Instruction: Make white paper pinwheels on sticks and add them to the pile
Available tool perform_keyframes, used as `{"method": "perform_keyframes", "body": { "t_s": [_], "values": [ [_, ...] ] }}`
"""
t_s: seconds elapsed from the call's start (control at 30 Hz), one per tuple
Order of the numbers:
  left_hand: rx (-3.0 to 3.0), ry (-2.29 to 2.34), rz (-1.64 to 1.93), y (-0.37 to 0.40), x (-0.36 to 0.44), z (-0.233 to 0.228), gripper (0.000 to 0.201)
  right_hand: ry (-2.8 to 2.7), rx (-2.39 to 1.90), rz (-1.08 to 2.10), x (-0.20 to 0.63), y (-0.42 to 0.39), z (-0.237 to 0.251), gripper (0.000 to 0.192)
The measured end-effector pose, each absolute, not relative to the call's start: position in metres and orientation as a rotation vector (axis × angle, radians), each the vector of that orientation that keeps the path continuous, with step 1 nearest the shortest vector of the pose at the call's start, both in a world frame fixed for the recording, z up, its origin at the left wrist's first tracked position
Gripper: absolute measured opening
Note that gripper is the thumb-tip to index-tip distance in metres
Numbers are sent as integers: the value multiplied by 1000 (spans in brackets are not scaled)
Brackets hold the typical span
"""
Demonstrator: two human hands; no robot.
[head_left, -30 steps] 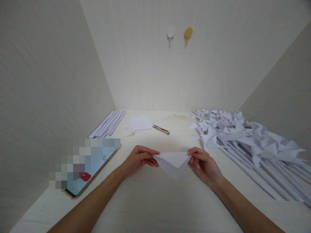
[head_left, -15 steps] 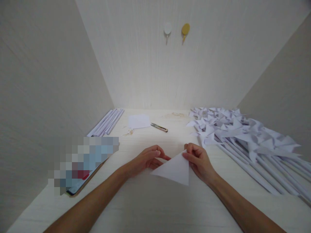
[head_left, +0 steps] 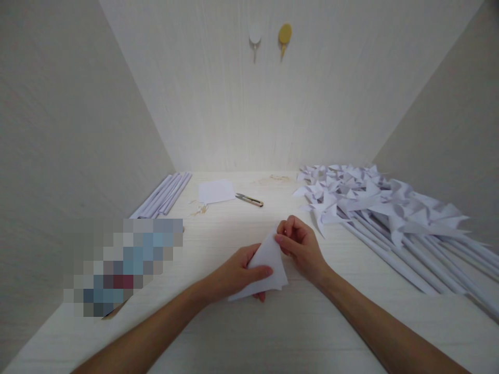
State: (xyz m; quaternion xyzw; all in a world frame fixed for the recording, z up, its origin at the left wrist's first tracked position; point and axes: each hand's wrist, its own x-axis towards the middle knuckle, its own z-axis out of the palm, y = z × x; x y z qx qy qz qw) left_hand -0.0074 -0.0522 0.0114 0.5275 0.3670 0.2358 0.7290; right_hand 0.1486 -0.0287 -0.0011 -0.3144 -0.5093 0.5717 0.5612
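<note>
Between the 2 hands is a white, roughly triangular piece of folded paper (head_left: 265, 267). The left hand (head_left: 238, 270) clamps it, thumb on top and fingers beneath; the right hand (head_left: 302, 246) pinches its upper corner with thumb and curled fingers. At the corner nearest the right wrist, 2 edges stand slightly apart, so a crease pressed now could set skewed. With the paper apparently clear of the table (head_left: 249, 337), a firm left thumb could buckle it, and a hard pull from the right fingers could tear or slip the corner.

Counted: 1 folded piece in hand; beyond the left hand, 1 pair of metal snips with a pale handle (head_left: 249, 200), and flat white square paper (head_left: 216, 192), 1 sheet or several, I cannot tell. Farther out past the left hand lie at least 4 white rolled-paper tubes (head_left: 166, 195). Right of the right hand, white paper pinwheels on rolled sticks (head_left: 362, 202) overlap too much to count. High beyond both hands: 1 round white hook (head_left: 255, 35), 1 round yellow hook (head_left: 285, 34).
</note>
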Motion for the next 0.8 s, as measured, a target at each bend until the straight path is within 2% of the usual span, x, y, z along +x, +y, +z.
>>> {"method": "perform_keyframes", "body": {
  "t_s": [0.1, 0.3, 0.8],
  "values": [
    [1168, 835, 548, -53, -6, 10, 39, -1085, -811, 1400, 146, -28, -1, 24],
    [1269, 909, 611, -59, 0, 5, 28, -1040, -961, 1402, 135, -38, 6, 24],
    [1459, 1036, 659, -65, 6, 3, 15, -1053, -896, 1234, 134, -42, 7, 9]
  ]
}}
